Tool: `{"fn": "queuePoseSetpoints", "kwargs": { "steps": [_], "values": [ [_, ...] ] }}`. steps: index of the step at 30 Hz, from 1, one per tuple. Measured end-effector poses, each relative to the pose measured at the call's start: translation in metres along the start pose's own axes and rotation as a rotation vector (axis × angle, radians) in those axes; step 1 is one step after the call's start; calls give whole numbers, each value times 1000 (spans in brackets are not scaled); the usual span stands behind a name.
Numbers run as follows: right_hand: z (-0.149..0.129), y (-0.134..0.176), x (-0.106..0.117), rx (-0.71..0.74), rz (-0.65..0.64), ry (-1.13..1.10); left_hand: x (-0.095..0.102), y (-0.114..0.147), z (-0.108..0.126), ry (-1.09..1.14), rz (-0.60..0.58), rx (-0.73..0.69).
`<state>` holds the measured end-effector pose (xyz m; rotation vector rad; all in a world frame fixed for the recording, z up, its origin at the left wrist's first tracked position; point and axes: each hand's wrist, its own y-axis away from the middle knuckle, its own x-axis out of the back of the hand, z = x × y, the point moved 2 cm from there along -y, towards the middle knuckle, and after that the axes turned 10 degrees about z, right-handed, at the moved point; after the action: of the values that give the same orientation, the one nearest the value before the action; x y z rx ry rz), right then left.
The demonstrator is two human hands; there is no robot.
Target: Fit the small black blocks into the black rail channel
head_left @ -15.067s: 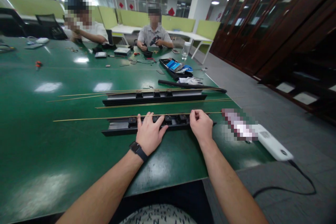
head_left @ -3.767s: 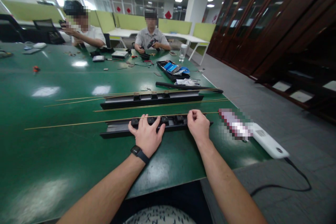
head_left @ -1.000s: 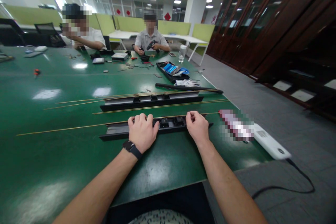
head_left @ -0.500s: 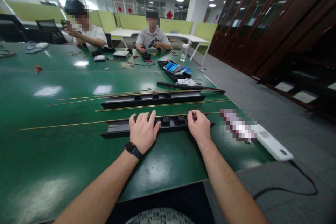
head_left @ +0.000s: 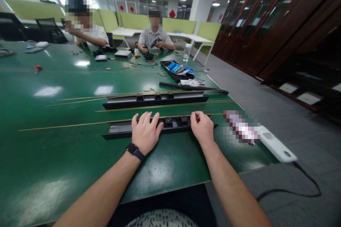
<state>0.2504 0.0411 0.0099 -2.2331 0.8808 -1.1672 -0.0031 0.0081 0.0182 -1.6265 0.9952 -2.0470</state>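
A black channel-shaped rail (head_left: pixel 119 134) with a grey inside and small black blocks (head_left: pixel 168 122) in it lies in front of me. Along its far edge runs a long thin brass-coloured rod (head_left: pixel 64 126), which sticks out far to the left and a little to the right. My left hand (head_left: pixel 145 129) rests across the rail's middle, fingers spread, its fingertips at the rod. At the rail's right end, my right hand (head_left: pixel 201 126) has thumb and fingers pinched together on the rod. The exact contact is hidden by the fingers.
Beyond lie a second black rail (head_left: pixel 157 103), more thin rods (head_left: pixel 165 106), a long black bar (head_left: pixel 194 88) and an open case (head_left: pixel 174 74). To the right is a white device (head_left: pixel 277 144) with a cable. Two people sit across the green table (head_left: pixel 80 163).
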Motion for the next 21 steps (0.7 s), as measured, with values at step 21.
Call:
{"fn": "queuePoseSetpoints", "kwargs": {
  "steps": [21],
  "values": [
    [-3,2,1,55,-27,-9,1,-1,0,26,-6,20]
  ]
}}
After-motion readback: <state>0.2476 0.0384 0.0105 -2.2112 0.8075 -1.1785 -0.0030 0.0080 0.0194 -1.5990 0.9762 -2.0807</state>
